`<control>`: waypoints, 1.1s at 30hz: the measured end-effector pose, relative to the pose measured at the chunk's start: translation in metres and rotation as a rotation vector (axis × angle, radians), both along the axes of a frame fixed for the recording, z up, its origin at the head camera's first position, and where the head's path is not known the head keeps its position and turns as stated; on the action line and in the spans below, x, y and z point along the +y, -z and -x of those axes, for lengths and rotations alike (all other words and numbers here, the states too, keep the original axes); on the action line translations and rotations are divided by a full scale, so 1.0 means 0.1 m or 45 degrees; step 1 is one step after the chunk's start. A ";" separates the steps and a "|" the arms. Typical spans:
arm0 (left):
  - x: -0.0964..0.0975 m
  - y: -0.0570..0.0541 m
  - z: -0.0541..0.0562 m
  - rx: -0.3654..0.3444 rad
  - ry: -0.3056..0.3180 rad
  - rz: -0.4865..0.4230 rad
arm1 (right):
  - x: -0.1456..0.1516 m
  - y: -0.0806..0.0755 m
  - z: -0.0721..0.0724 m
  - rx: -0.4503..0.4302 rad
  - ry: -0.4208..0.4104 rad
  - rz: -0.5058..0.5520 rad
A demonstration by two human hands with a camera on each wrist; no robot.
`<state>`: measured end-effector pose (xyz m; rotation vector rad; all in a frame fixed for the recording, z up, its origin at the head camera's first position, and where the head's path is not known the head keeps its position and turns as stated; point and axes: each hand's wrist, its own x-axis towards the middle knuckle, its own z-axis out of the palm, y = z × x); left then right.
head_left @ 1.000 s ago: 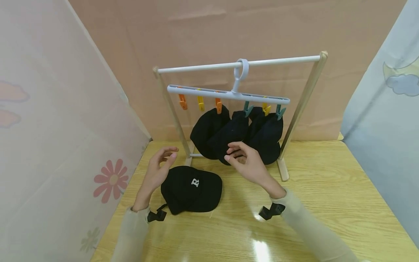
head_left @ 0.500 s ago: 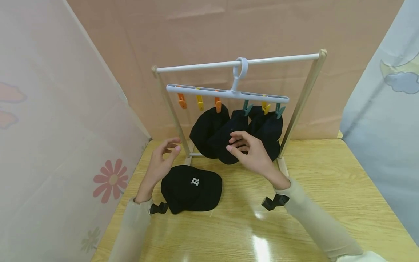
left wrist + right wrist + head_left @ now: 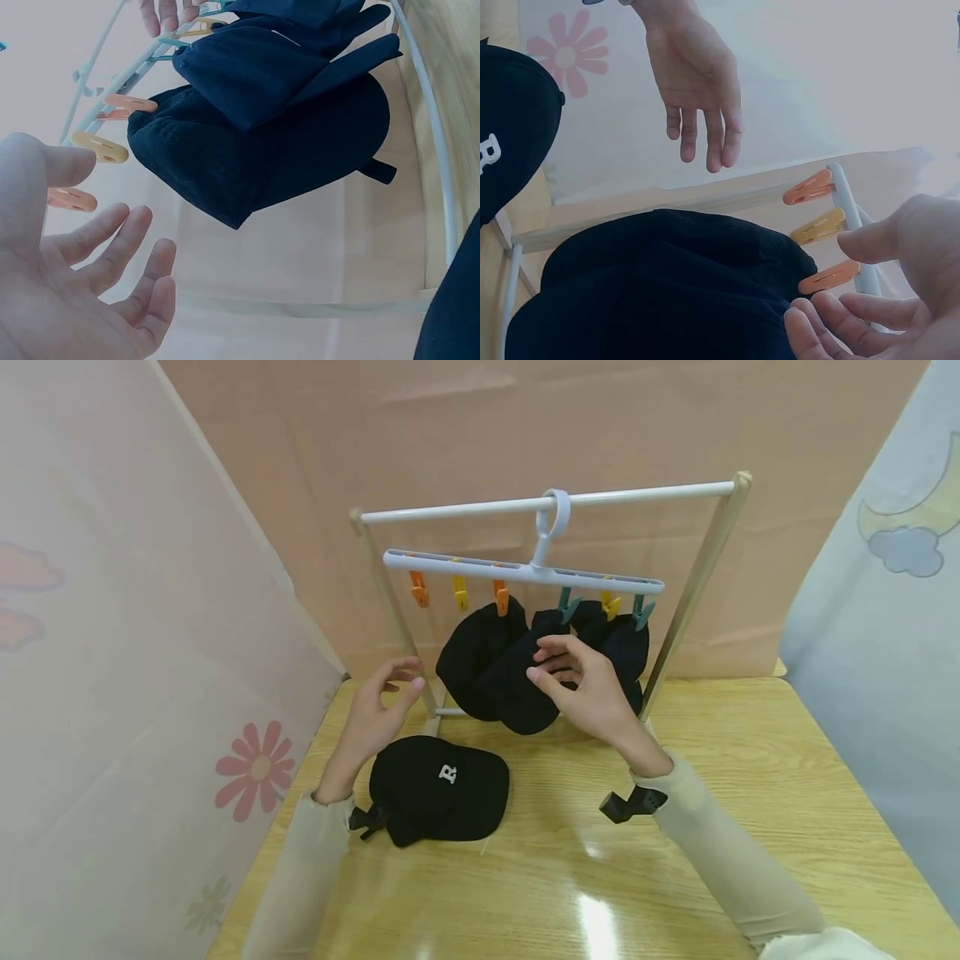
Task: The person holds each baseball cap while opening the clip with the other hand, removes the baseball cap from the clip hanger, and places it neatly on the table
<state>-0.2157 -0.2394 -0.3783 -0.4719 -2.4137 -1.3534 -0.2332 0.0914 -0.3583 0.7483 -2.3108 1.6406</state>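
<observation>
Currently left hand (image 3: 378,710) and right hand (image 3: 588,693) empty, fingers loosely bent. Lettered cap (image 3: 423,793) lies on table (image 3: 540,893), near left. Right hand brushing hanging caps (image 3: 483,668) could swing hanger (image 3: 585,580), slip one free; bite of clips (image 3: 502,600) unclear.

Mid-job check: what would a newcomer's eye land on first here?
Probably the dark caps hanging from the pale hanger on the rack, beneath its bright clips. Next, the black cap with a white R, on the table by the rack's left end. The left hand and right hand hover near the rack, holding nothing.
</observation>
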 end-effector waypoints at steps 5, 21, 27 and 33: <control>0.04 -0.06 0.05 0.043 0.004 0.020 | 0.00 -0.07 0.03 0.044 0.004 0.017; 0.20 -0.15 0.21 0.141 0.013 0.013 | -0.15 -0.18 0.17 0.200 0.073 0.030; 0.27 -0.19 0.27 0.125 0.017 0.016 | -0.19 -0.23 0.22 0.246 0.096 0.020; 0.34 -0.24 0.35 0.121 0.045 0.007 | -0.26 -0.24 0.32 0.318 0.140 -0.020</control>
